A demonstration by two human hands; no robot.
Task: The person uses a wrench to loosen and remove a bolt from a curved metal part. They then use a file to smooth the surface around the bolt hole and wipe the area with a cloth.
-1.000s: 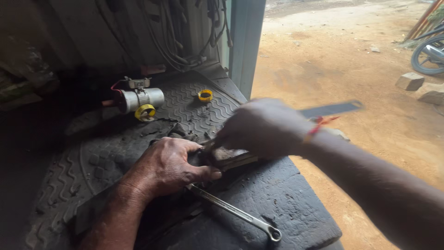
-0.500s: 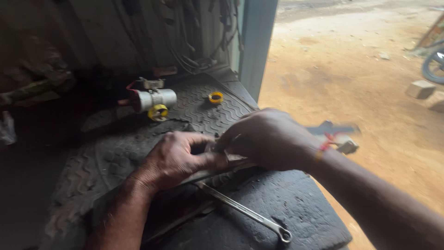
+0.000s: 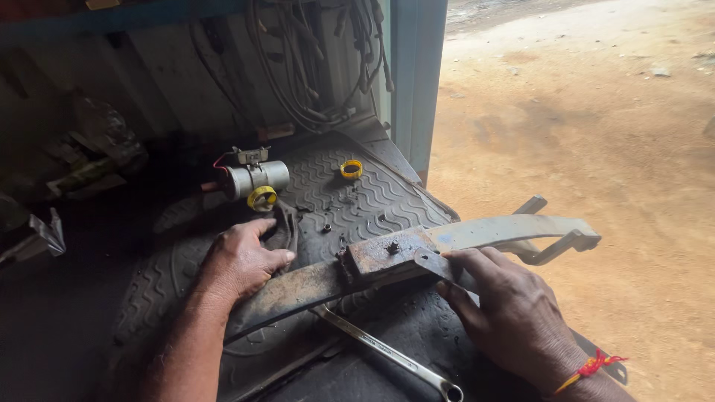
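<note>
A long rusty leaf spring (image 3: pixel 387 257) lies across a black tyre-tread mat (image 3: pixel 357 193), its pale far end sticking out over the dirt ground. A small bolt stands on its rusty middle block. My left hand (image 3: pixel 242 260) rests flat on the mat beside the spring's left part, fingers loosely spread, holding nothing. My right hand (image 3: pixel 506 313) sits at the spring's front edge, thumb and fingers touching the middle block. A red thread band circles that wrist. A long silver spanner (image 3: pixel 387 353) lies on the mat below the spring.
At the back of the mat lie a silver cylindrical part with a yellow ring (image 3: pixel 253 182) and a yellow cap (image 3: pixel 351 170). Cables hang on the blue wall (image 3: pixel 313 67). Clutter fills the dark left side. Brown dirt ground (image 3: pixel 596 134) spreads to the right.
Both hands were bunched together over the spring's middle; now they have drawn apart, baring the rusty block and bolt. My left hand moved left onto the mat, my right moved right.
</note>
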